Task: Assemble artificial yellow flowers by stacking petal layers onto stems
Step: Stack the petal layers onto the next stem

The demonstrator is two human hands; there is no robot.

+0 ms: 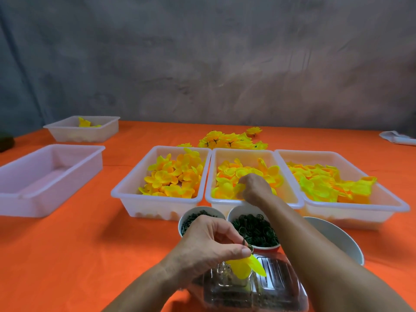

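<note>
Petal layer (244, 266) — glossy yellow, cupped downward — pinched on stem (243, 240).

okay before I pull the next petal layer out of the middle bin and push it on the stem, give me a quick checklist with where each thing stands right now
1. Stem with its first yellow petal held firmly in the left hand: ok, pinched between thumb and fingers.
2. Stem tip exposed for threading: ok, it pokes up above the thumb.
3. Right hand reaching into the middle bin: ok, fingers are down among the petals.
4. Only one layer picked up: cannot tell, the hand hides its fingertips.
5. Cup of green rings within reach: ok, just beyond the left hand.
6. Clear container below the left hand steady: cannot tell.
</note>
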